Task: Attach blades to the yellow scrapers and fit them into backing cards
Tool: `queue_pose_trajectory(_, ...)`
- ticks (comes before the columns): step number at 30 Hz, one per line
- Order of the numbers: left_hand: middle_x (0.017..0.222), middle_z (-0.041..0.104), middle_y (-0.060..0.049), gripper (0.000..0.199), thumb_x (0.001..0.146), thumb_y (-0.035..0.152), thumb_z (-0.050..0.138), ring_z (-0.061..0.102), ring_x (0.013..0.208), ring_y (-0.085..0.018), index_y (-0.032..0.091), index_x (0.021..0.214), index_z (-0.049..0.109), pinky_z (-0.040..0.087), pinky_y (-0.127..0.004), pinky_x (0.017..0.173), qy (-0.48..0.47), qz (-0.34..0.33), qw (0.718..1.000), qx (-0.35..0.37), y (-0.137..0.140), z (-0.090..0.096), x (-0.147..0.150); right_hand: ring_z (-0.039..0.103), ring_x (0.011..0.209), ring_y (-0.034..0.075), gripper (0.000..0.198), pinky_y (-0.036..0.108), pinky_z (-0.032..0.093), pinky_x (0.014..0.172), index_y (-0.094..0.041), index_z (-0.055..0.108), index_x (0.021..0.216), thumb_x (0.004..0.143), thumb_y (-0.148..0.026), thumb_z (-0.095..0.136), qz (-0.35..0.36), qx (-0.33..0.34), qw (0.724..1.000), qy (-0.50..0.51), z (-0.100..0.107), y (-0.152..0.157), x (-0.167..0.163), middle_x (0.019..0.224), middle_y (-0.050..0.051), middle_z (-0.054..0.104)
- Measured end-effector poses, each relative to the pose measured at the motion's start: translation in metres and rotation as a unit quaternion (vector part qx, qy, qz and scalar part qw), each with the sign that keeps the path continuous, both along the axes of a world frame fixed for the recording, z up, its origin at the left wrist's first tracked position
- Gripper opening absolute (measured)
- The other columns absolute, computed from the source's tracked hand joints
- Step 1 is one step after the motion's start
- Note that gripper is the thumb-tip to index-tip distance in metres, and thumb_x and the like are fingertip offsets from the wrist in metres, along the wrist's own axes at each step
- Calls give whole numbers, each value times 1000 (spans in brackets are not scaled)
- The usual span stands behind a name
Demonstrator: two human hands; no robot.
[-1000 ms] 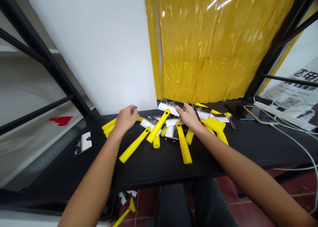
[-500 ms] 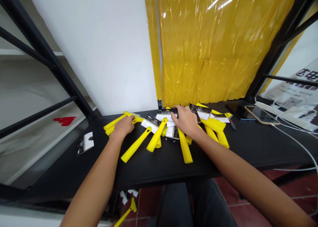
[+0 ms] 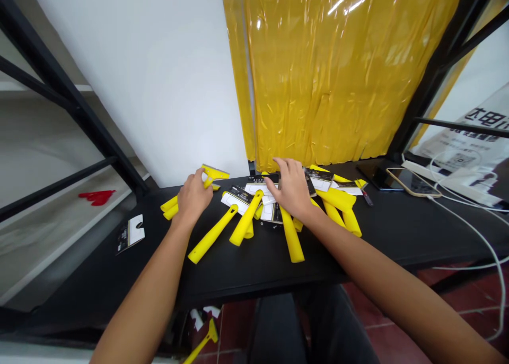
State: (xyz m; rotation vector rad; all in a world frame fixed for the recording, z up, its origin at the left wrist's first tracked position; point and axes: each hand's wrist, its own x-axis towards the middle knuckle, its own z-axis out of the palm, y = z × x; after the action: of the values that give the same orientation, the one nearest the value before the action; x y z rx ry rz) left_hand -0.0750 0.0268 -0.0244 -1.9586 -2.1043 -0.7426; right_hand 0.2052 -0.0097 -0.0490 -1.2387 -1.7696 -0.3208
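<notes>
My left hand (image 3: 194,197) is closed around a yellow scraper (image 3: 215,174); its wide head and blade point up and right past my fingers. Beside that hand lie other yellow handles (image 3: 170,207). My right hand (image 3: 292,189) rests over the printed cards (image 3: 272,213), thumb and fingers apart; what lies beneath the palm is hidden. Between my hands are a loose yellow handle (image 3: 212,234) and another yellow handle (image 3: 247,218) lying across a black-and-white card (image 3: 237,198). Below my right hand one more handle (image 3: 292,236) points toward me.
More yellow handles (image 3: 338,207) lie to the right, near a small cutter (image 3: 366,197). Phones (image 3: 413,183) and white cables (image 3: 473,230) are farther right. A single card (image 3: 131,233) lies on the black tabletop (image 3: 159,258) at left. Yellow film (image 3: 318,88) hangs behind.
My left hand has raised the scraper off the other handles, its head now standing clear above my fingers. My right hand stays over the cards, its fingers slightly lifted.
</notes>
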Motion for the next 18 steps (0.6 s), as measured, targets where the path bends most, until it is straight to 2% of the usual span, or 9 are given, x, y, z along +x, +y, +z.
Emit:
queue_pose_trajectory(3, 120, 67, -15, 54, 92, 30, 60, 66, 110, -33, 18, 145, 53, 51, -46, 98, -54, -21, 991, 120, -7, 8, 8, 54, 109, 29, 35, 45, 44, 98, -17, 60, 129, 100, -36, 52, 99, 22, 992, 71, 8, -8, -3, 114, 14, 64)
queue_pose_trajectory(5, 118, 67, -13, 50, 93, 30, 61, 66, 108, -28, 18, 142, 55, 52, -41, 99, -102, -95, 972, 192, -14, 14, 16, 57, 93, 24, 30, 39, 48, 89, -21, 63, 122, 99, -39, 57, 184, -19, 975, 125, 10, -11, -6, 102, 9, 65)
queue_pose_trajectory(7, 119, 67, -11, 44, 94, 31, 63, 65, 109, -25, 20, 136, 59, 52, -38, 99, -141, -199, 942, 230, -24, 16, 26, 55, 77, 19, 34, 33, 49, 76, -23, 65, 120, 94, -45, 65, 270, -101, 939, 187, 10, -13, -10, 97, 5, 65)
queue_pose_trajectory(9, 119, 68, -10, 34, 94, 33, 65, 65, 111, -24, 22, 126, 65, 52, -37, 101, -152, -295, 915, 231, -35, 15, 38, 53, 69, 15, 40, 29, 46, 65, -24, 66, 117, 88, -50, 72, 347, -179, 885, 253, 9, -15, -15, 94, 2, 64)
queue_pose_trajectory(12, 117, 70, -10, 24, 93, 32, 68, 65, 113, -25, 24, 114, 71, 50, -39, 104, -147, -392, 890, 183, -50, 6, 56, 52, 65, 13, 36, 27, 44, 59, -22, 69, 98, 83, -54, 75, 410, -240, 814, 335, 9, -18, -20, 80, -1, 61)
queue_pose_trajectory(15, 118, 70, -11, 22, 92, 34, 68, 65, 114, -26, 26, 112, 73, 50, -41, 105, -169, -406, 889, 128, -58, 0, 69, 44, 53, 11, 36, 26, 38, 51, -21, 65, 80, 83, -55, 75, 399, -271, 787, 384, 11, -21, -20, 61, -5, 51)
queue_pose_trajectory(18, 119, 70, -11, 24, 89, 39, 71, 65, 114, -27, 26, 109, 75, 50, -40, 105, -173, -398, 896, 93, -57, 4, 69, 43, 47, 10, 34, 26, 38, 47, -20, 66, 80, 84, -52, 76, 397, -281, 776, 402, 11, -20, -17, 57, -5, 52)
